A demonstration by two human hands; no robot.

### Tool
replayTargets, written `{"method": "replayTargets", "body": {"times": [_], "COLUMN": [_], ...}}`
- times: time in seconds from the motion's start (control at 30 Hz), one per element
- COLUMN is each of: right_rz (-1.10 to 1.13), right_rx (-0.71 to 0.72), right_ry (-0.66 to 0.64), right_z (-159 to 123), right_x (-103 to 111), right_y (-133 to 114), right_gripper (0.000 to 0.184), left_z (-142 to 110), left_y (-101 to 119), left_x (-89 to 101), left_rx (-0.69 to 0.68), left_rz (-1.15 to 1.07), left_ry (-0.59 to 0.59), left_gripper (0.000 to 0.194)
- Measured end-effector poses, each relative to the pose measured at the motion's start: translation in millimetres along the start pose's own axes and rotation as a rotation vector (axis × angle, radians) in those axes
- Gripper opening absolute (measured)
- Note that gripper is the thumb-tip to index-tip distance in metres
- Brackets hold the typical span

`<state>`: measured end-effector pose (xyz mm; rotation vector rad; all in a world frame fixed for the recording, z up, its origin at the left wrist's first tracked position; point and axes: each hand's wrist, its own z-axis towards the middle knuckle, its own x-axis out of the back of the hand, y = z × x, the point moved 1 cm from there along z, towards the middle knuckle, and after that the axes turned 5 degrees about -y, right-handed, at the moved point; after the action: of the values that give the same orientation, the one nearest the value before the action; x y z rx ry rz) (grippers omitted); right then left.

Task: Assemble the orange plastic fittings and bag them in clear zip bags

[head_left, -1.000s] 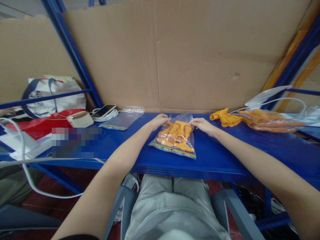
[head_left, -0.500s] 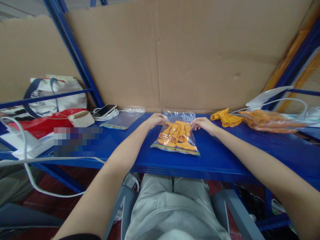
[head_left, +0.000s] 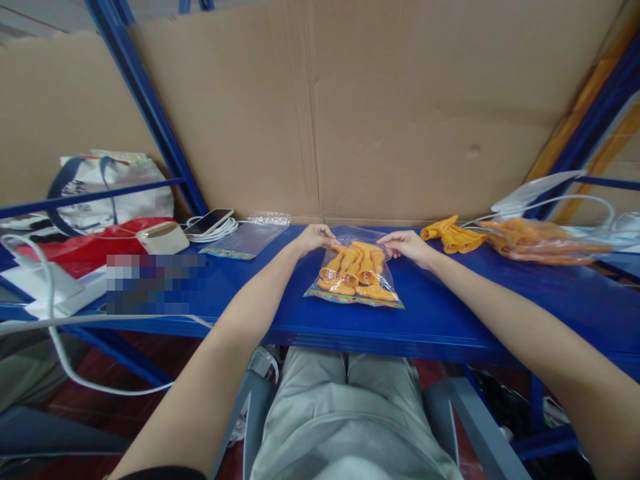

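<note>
A clear plastic bag (head_left: pixel 357 235) lies before me, its colourful printed edge towards me. Inside it are several orange, hollow-ended pieces (head_left: pixel 350 262) that look like soft plastic finger puppets or toys; their exact kind I cannot make out. My left hand (head_left: pixel 316 238) pinches the bag's far left side. At the far right side, my right hand (head_left: pixel 404 247) has its fingers closed on the bag. Loose orange pieces (head_left: pixel 454 237) of the same sort lie to the right of my right hand.
The blue table (head_left: pixel 430 320) meets a cardboard wall (head_left: pixel 400 120). Flat clear bags (head_left: pixel 253 239) lie left, near a phone (head_left: pixel 211 222) and coiled white cable (head_left: pixel 215 235). A filled bag (head_left: pixel 540 241) of orange pieces sits right. Further left are a red bag (head_left: pixel 90 250) and a tote (head_left: pixel 130 197).
The far end of the bag has been folded or drawn in towards me between my hands. The bag has shifted slightly right, and both hands have moved slightly inward.
</note>
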<state>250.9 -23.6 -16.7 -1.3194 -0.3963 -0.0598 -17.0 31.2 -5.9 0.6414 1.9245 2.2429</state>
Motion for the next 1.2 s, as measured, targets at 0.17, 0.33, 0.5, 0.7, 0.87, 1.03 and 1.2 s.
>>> {"method": "replayTargets", "body": {"times": [0.17,0.33,0.5,0.7,0.87,1.03,1.2], "right_rz": [0.071,0.219,0.315,0.362,0.324,0.249,0.006], "right_rx": [-0.007,-0.026,-0.047,-0.062,-0.068,-0.062,-0.025], "right_ry": [0.087,0.161,0.180,0.143,0.100,0.089,0.053], "right_z": [1,4,8,6,4,5,5], "right_x": [0,-1,-1,-3,-3,-4,-5], "right_y": [-1,-1,3,6,9,9,5], "right_gripper": [0.014,0.009,0.013,0.015,0.014,0.013,0.008], "left_z": [1,3,7,5,0,0,6], "left_y": [2,3,2,1,-2,-2,-4], "left_x": [0.9,-0.1,-0.8,-1.1,0.6,0.7,2.6], "left_rx": [-0.044,-0.060,-0.026,0.035,0.065,0.032,-0.052], "left_rz": [0.000,-0.009,0.032,0.019,0.030,0.069,0.295], "left_ry": [0.037,0.086,0.113,0.091,0.033,0.016,0.024], "left_gripper": [0.026,0.021,0.024,0.026,0.021,0.020,0.025]}}
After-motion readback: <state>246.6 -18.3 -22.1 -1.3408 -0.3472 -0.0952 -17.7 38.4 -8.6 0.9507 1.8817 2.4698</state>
